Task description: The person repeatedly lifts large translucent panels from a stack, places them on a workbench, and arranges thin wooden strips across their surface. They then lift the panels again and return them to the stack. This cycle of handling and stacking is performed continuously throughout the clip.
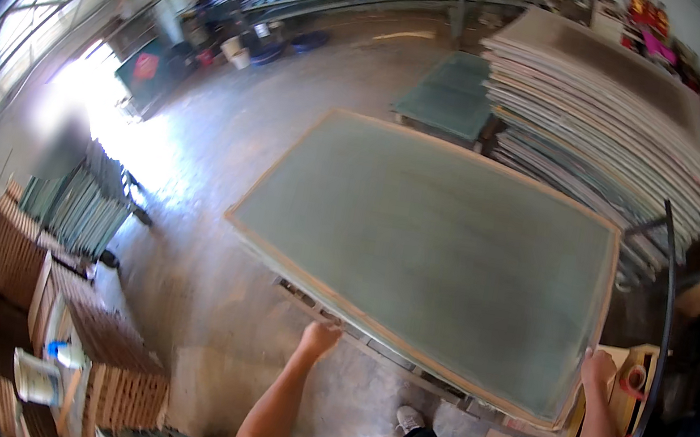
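A large grey-green rectangular panel (pixel 427 248) with a tan border lies flat in front of me on a low stand. My left hand (pixel 320 339) is closed in a fist beside the panel's near long edge, close to the stand's rail (pixel 389 354). What its fingers hold, if anything, is hidden. At the panel's right short edge, near the close corner, my right hand (pixel 599 369) is also closed. It meets or nearly meets that edge, and its grip is too small to make out. A roll of reddish-brown tape (pixel 635 379) lies just right of it.
A tall stack of panels (pixel 603 102) stands at the back right, with a low green table (pixel 450 93) beside it. A dark metal bar (pixel 666 311) rises at the right. Wooden crates (pixel 124 397) and upright green sheets (pixel 80 205) line the left.
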### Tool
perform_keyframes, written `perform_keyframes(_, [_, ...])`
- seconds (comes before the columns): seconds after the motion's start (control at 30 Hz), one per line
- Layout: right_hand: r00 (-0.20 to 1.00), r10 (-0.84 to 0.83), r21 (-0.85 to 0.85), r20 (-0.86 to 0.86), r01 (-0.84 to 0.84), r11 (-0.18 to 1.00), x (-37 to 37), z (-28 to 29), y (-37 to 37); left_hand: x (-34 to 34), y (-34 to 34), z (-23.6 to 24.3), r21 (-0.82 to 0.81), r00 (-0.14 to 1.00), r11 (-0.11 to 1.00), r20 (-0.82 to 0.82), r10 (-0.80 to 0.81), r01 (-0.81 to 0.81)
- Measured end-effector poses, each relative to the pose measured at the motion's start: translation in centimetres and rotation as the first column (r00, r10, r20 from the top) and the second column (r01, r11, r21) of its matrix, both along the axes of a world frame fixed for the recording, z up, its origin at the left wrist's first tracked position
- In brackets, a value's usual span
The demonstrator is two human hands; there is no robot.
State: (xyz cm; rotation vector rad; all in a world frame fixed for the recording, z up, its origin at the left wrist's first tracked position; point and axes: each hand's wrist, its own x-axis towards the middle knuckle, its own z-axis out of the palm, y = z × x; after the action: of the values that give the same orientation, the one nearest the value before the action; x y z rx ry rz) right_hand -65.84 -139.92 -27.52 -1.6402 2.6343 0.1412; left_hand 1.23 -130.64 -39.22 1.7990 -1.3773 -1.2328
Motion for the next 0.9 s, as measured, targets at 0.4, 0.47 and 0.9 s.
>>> perform_keyframes(0.4, [-0.131, 0.978, -0.266, 0.163, -0.960, -0.085, 38.4, 0.8, 14.1, -19.0, 47.1, 12.6, 0.179, 0.654, 0.629, 0.212, 0.726, -0.757])
perform_keyframes(0.47, [-0.392, 0.908, -0.341, 0.149, -0.882, -0.325, 44.2, 2.1, 22.9, -23.1, 54.9, 12.3, 0.187, 0.438, 0.401, 0.252, 0.863, -0.897])
perform_keyframes(0.9, [-0.974, 0.225, -0.410, 0.029, -0.217, -0.886, 66.3, 9.2, 82.7, -43.7, 85.9, 7.3, 0.257, -0.648, -0.619, -0.040, 0.760, -0.742])
